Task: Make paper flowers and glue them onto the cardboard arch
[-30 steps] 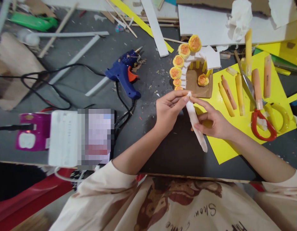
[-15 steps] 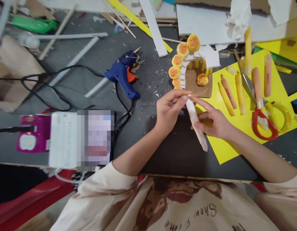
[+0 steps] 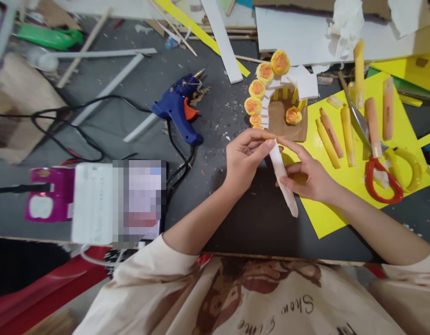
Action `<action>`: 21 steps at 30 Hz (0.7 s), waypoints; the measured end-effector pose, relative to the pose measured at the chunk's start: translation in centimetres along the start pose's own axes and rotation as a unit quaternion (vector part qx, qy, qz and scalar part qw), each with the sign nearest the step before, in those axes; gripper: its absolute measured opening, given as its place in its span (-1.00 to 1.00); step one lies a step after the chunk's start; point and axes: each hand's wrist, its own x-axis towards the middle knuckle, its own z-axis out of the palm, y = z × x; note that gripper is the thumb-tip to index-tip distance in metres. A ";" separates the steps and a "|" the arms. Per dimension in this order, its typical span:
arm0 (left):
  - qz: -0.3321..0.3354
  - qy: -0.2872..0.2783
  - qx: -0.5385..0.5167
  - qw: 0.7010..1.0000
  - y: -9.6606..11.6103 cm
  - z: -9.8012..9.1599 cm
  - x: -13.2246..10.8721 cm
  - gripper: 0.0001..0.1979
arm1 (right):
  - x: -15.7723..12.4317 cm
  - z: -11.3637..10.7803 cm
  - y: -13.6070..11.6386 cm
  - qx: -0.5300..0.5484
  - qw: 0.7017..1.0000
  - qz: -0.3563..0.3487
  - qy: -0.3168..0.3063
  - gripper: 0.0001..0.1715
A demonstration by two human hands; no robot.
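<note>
A narrow strip of white tissue paper (image 3: pixel 285 189) slants down toward me between my two hands. My left hand (image 3: pixel 245 156) pinches its upper end between thumb and fingers. Lower along the strip, my right hand (image 3: pixel 308 176) grips its edge with the thumb, while its index finger reaches to the upper end. Just beyond my fingertips stands a small cardboard model (image 3: pixel 279 122) with white steps. Yellow-orange paper flowers (image 3: pixel 253 105) line its left side, and another flower (image 3: pixel 293 115) sits on its base.
Left of my hands lies a blue glue gun (image 3: pixel 176 107) with its cord. Red-handled scissors (image 3: pixel 378 177) and several yellow and orange markers (image 3: pixel 347 135) rest on a yellow sheet (image 3: pixel 321 218) at right. A phone (image 3: pixel 141 200) and a white box (image 3: pixel 92 202) lie near the front edge.
The strip's lower end has shifted slightly up and to the left. Both hands keep nearly the same place and grip; everything else on the table stays put.
</note>
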 end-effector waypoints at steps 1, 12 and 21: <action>0.001 0.002 -0.001 1.000 0.0 0.0 0.0 -0.70 | 0.0 0.0 0.0 -0.001 1.000 -0.002 -0.002 -0.18; -0.022 -0.019 0.006 1.000 0.4 -0.1 0.0 -0.69 | 0.1 0.0 -0.1 -0.036 0.999 -0.014 0.000 -0.28; -0.022 -0.038 -0.034 0.998 0.6 -0.1 -0.2 -0.69 | 0.4 0.1 -0.3 -0.039 0.999 0.000 0.015 -0.28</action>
